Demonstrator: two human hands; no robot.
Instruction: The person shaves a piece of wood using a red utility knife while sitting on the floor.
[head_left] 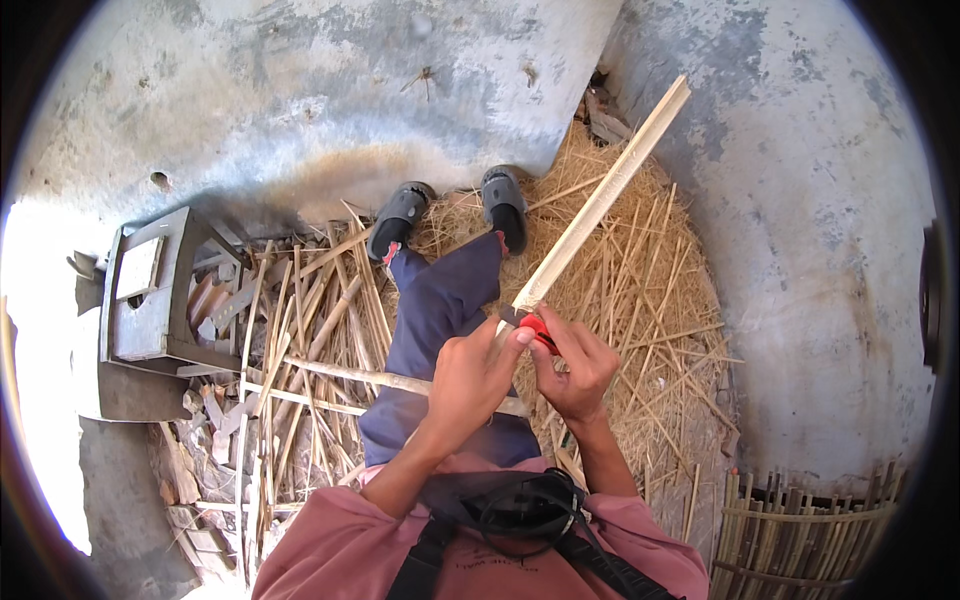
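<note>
A long split bamboo strip (608, 195), pale on its hollow inner face, slants up and to the right from between my hands. My left hand (465, 378) is closed around its near end. In my right hand (578, 370) is a small red tool (540, 333) with a dark grey part, pressed against the strip; its exact kind is partly hidden by my fingers. The thumbs of both hands almost meet at the tool. Across my lap, under the hands, lies a thin wooden stick (385, 378).
Straw-like shavings (650, 290) cover the floor to the right of my legs. Loose bamboo sticks (310, 340) pile up at left, beside a grey wooden box frame (165, 285). A woven bamboo basket (800, 540) stands at lower right. Concrete walls (810, 200) rise beyond.
</note>
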